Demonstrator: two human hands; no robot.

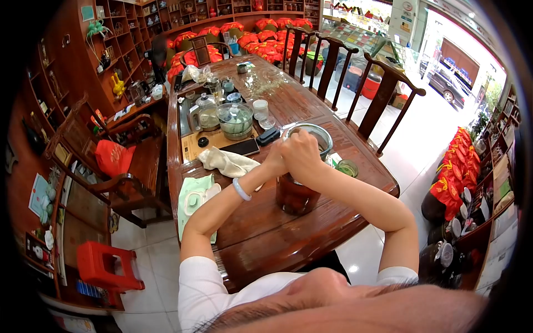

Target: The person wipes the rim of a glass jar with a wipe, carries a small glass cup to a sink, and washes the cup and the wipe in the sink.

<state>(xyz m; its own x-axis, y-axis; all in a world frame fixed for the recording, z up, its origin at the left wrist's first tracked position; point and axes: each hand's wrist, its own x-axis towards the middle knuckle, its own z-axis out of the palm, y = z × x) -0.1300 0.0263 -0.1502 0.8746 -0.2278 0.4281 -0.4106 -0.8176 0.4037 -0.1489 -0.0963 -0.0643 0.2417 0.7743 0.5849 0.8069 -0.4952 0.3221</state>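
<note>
Hands (300, 149) closed tog. at mouth of dark-filled glass jar (295, 198), can't tell on what; jar's prob. heavy, slick & breakable, best held round lower body.

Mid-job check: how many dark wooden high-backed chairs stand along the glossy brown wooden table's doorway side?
3 along the table: the nearest chair, the middle chair and the farthest chair. Another could be hidden beyond the last.
</note>
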